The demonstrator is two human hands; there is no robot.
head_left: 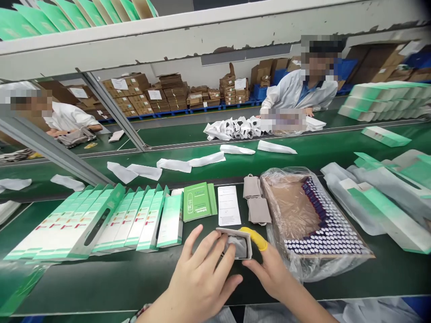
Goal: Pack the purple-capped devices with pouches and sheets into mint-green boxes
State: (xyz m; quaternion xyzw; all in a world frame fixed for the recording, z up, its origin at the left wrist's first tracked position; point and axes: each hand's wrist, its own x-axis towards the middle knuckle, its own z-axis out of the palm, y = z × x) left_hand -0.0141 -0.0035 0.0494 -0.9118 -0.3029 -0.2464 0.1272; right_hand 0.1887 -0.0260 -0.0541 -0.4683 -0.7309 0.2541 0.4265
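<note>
My left hand (198, 273) and my right hand (269, 267) together hold a small open grey box (239, 244) with something grey inside, just above the green table (101, 278). The left fingers curl against the box's left side. A yellow finger cot (254, 237) covers a right finger that presses on the box's top right edge. Just beyond the box lie a green booklet (199, 201), a white leaflet (229, 205) and two grey pouches (256, 199).
A row of white-and-green cartons (101, 222) lies at left. A plastic-wrapped cardboard tray of small capped cylinders (323, 220) sits at right, with more cartons in bags (387, 202) beyond. White bags (175, 165) lie along the conveyor. Two people in white coats work across it.
</note>
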